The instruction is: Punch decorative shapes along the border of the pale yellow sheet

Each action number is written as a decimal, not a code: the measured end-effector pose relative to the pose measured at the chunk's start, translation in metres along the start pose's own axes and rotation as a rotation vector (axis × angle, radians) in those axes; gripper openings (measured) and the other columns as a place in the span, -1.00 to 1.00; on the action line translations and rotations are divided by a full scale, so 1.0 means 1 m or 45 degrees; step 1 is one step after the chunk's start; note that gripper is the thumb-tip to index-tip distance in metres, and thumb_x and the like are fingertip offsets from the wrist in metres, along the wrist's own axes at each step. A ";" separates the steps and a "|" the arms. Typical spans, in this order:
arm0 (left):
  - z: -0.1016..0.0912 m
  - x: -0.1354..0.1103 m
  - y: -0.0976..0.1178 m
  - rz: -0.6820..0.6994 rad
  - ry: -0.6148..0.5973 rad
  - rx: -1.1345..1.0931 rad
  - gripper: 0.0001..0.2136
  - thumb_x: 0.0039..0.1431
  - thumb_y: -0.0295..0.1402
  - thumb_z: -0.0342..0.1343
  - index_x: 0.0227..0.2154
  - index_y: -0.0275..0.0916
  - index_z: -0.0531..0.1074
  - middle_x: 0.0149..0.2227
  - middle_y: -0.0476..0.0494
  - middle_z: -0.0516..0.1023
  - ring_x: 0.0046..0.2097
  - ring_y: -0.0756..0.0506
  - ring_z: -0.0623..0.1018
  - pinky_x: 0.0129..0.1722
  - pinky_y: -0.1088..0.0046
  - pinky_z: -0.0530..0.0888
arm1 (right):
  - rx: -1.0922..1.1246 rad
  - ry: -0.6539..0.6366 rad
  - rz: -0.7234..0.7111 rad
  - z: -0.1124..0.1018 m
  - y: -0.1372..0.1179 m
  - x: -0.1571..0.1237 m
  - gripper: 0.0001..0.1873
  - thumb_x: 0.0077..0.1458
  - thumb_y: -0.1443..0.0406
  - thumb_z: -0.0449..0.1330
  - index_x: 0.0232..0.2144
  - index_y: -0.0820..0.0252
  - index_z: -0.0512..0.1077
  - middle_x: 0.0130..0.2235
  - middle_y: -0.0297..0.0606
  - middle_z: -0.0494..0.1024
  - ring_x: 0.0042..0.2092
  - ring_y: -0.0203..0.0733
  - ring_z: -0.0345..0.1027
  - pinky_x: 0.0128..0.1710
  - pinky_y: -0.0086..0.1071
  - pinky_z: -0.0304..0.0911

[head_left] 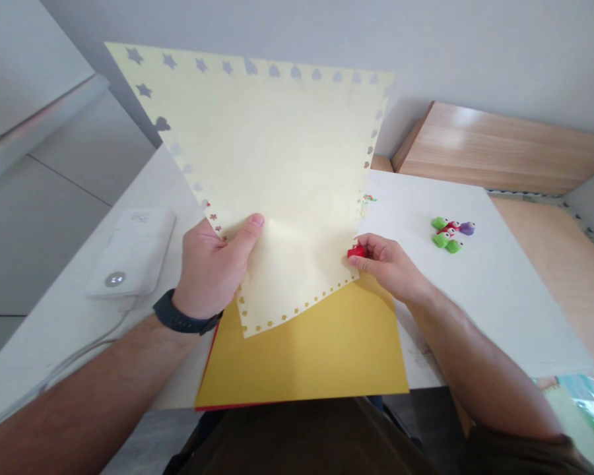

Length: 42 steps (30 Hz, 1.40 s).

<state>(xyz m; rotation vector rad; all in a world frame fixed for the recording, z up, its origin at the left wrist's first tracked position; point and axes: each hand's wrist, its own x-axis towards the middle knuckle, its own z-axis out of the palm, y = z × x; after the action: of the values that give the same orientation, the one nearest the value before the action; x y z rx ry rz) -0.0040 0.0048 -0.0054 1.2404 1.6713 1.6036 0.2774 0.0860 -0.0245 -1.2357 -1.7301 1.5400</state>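
Gripping a pale yellow paper sheet (pixel 297 165) edged with punched stars and hearts, the left hand (pixel 210 267) held it raised above a yellow card (pixel 321 356) on the white tabletop (pixel 426 198), while the right hand (pixel 389 267) pinched a small red punch (pixel 357 251) at the sheet's lower right edge.

Got my left hand (pixel 210 267) gripping a pale yellow paper sheet (pixel 277 152) with stars and hearts punched along its edges, thumb on top. My right hand (pixel 389 267) pinches a small red plastic craft punch (pixel 357 251) at the sheet's edge. A mustard-yellow card (pixel 301 356) lies underneath, and a cluster of green plastic craft punches (pixel 445 232) sits off to the right on the white table (pixel 426 198).
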 end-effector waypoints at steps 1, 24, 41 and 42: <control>0.000 0.000 0.000 0.014 0.009 0.020 -0.69 0.28 -0.15 0.30 0.03 -0.09 0.61 0.14 -0.13 0.63 0.20 -0.27 0.58 0.32 0.07 0.47 | -0.002 0.002 -0.002 0.000 0.001 0.000 -0.70 0.04 0.13 0.44 -0.26 0.09 0.47 -0.31 -0.36 0.55 -0.28 -0.19 0.38 -0.17 -0.26 0.26; 0.000 0.002 -0.006 0.031 0.056 0.122 -0.63 0.27 -0.14 0.30 0.10 -0.07 0.59 0.13 -0.10 0.64 0.17 -0.28 0.61 0.27 0.07 0.52 | 0.096 -0.078 -0.020 -0.011 -0.004 -0.005 -0.64 0.12 0.14 0.42 -0.10 0.14 0.48 -0.18 -0.26 0.57 -0.18 -0.18 0.39 -0.12 -0.26 0.25; 0.001 0.002 -0.006 0.008 0.076 0.106 -0.64 0.28 -0.14 0.29 0.07 -0.15 0.59 0.12 -0.12 0.65 0.16 -0.25 0.61 0.25 0.07 0.54 | 0.423 -0.063 0.007 -0.014 -0.001 -0.003 -0.74 0.19 0.16 0.39 -0.13 0.14 0.57 -0.24 -0.28 0.53 -0.31 -0.27 0.26 -0.32 -0.33 0.11; 0.001 0.002 -0.006 0.009 0.084 0.111 -0.65 0.28 -0.14 0.29 0.07 -0.13 0.60 0.12 -0.10 0.65 0.16 -0.25 0.62 0.24 0.08 0.55 | 0.443 -0.058 0.016 -0.013 -0.002 -0.003 -0.75 0.19 0.16 0.39 -0.13 0.14 0.58 -0.24 -0.28 0.53 -0.32 -0.27 0.26 -0.33 -0.33 0.11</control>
<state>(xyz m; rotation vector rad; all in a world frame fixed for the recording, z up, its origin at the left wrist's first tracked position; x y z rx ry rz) -0.0057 0.0081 -0.0108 1.2493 1.7971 1.6068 0.2895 0.0898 -0.0194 -1.0425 -1.4040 1.7960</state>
